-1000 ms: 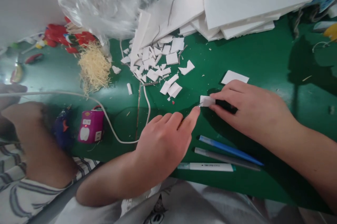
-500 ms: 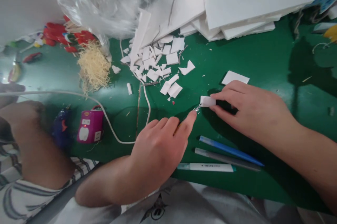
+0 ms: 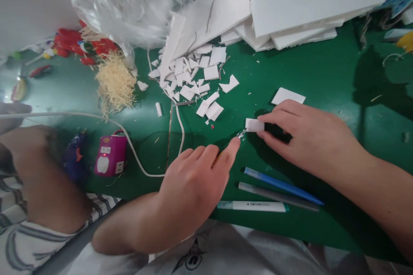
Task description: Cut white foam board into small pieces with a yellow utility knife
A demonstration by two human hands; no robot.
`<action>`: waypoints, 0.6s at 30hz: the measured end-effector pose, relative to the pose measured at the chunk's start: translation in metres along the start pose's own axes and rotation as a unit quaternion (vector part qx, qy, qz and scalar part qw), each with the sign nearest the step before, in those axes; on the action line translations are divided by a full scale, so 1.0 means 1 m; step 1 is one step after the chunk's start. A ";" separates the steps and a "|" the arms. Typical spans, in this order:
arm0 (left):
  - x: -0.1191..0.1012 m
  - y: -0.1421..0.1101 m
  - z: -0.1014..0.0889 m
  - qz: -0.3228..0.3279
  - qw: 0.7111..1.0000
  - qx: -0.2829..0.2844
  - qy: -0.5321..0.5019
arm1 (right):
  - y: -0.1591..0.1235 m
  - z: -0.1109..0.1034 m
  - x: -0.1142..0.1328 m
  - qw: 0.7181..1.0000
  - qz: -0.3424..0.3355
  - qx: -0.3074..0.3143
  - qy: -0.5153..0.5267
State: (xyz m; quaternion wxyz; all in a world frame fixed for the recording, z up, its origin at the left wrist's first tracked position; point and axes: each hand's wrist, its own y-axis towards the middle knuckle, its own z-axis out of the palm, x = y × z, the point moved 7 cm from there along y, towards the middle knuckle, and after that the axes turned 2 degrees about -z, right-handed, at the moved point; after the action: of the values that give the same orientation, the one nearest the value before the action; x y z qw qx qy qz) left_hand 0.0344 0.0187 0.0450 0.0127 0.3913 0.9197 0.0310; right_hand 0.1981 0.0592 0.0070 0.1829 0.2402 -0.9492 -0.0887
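Trimming seems in progress: left hand closed around a knife, right hand pinching a white piece; next stroke probably needs steadiness.

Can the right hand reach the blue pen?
Probably yes: the blue pen lies uncovered on the green table, close to the right hand, though that hand is pinching a white foam piece.

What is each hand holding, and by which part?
Left hand: a thin tool, gripped near its front end. Right hand: a small white piece, pinched at its right end.
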 end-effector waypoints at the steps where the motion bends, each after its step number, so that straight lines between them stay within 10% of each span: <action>1: 0.000 0.000 0.000 -0.002 1.000 0.000 0.000 | 0.000 0.000 0.000 1.000 -0.002 0.000 0.002; 18: 0.005 -0.004 -0.009 -0.037 0.999 0.000 -0.013 | -0.001 0.001 -0.003 1.000 0.015 0.017 0.006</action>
State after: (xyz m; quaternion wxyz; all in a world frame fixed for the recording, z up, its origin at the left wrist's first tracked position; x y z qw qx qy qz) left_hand 0.0281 0.0189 0.0535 0.0263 0.3570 0.9334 0.0253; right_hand 0.2007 0.0604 0.0047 0.1855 0.2300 -0.9529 -0.0683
